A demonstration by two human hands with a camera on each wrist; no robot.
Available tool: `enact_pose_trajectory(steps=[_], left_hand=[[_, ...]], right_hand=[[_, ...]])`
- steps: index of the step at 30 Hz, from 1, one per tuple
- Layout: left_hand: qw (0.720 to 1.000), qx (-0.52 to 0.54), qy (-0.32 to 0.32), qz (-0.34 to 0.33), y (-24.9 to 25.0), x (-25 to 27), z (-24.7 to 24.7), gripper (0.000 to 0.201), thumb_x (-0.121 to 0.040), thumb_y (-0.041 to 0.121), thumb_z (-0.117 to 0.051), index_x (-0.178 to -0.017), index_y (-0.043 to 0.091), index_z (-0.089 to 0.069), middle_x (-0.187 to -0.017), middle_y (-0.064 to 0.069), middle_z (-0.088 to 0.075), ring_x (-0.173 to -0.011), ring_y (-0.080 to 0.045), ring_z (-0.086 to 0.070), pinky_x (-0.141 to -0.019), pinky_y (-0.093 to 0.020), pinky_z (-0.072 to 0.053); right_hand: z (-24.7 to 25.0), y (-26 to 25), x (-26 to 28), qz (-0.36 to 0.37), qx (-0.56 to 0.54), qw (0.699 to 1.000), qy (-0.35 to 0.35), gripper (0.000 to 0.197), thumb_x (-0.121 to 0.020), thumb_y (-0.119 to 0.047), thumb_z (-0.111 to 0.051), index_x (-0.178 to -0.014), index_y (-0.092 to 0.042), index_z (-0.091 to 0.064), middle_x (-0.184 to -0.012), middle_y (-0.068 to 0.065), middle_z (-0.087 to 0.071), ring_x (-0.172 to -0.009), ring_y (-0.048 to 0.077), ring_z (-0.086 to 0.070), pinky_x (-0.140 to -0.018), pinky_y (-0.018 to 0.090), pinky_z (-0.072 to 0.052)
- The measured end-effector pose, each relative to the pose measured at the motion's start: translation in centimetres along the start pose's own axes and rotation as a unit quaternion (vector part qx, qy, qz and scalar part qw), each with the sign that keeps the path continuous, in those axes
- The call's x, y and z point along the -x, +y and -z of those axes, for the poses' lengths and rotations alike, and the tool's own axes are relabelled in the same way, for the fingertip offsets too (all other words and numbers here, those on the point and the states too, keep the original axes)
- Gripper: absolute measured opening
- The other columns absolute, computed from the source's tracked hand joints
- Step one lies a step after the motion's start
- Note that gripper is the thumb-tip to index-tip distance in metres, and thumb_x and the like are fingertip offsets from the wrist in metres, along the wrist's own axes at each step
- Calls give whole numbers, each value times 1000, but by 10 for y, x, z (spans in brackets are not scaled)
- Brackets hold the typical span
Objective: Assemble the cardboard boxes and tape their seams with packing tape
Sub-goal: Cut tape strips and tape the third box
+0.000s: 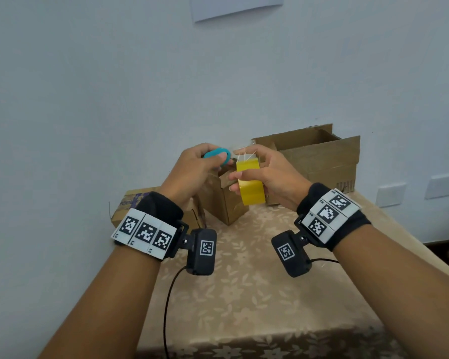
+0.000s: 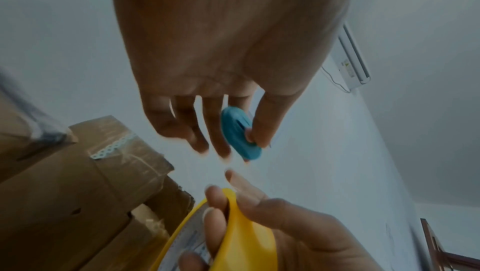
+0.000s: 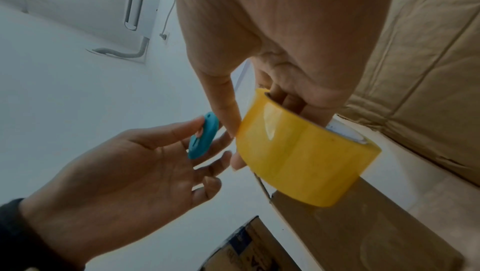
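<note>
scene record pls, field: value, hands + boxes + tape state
left hand: pinches teal cutter
right hand: grips yellow tape roll, fingers through its core
tape end: short clear strip raised from roll, next to cutter
small box: below both hands, top flaps not closed
large box: behind right hand, top open
printed box: left, behind left wrist
surface: floral tablecloth

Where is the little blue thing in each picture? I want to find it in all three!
Head view: the blue cutter is just left of the middle, pinched in the left hand.
Left wrist view: it is near the middle, between thumb and fingers.
Right wrist view: it is left of the middle, at that hand's fingertips.
Shared landmark: the yellow tape roll, held in the right hand, sits right beside it in every view.
</note>
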State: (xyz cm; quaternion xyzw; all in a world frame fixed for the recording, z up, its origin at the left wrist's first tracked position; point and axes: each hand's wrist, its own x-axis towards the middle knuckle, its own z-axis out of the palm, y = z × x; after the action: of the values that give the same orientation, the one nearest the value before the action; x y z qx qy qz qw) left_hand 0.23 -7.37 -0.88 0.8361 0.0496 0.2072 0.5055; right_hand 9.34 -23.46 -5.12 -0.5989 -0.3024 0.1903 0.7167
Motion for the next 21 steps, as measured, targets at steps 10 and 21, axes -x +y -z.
enact_pose_trajectory(steps=[10, 21], left_hand=[[996, 62, 44, 44, -2, -3, 2, 23, -94, 21, -74, -107, 8, -60, -100, -18, -76, -69, -19, -72, -48, -18, -44], [993, 105, 39, 24, -4, -2, 4, 30, -81, 12, -84, -104, -1, -70, -107, -20, -75, -95, -26, -76, -82, -33, -62]], right_hand=[[-1, 2, 0, -2, -9, 1000, 14, 53, -87, 9, -73, -133, -13, -58, -103, 25, -76, -96, 43, -75, -97, 63, -54], [1, 5, -2, 6, -17, 1000, 15, 53, -87, 8, -74, -133, -11, -58, -105, 25, -76, -89, 39, -76, -96, 60, -56]])
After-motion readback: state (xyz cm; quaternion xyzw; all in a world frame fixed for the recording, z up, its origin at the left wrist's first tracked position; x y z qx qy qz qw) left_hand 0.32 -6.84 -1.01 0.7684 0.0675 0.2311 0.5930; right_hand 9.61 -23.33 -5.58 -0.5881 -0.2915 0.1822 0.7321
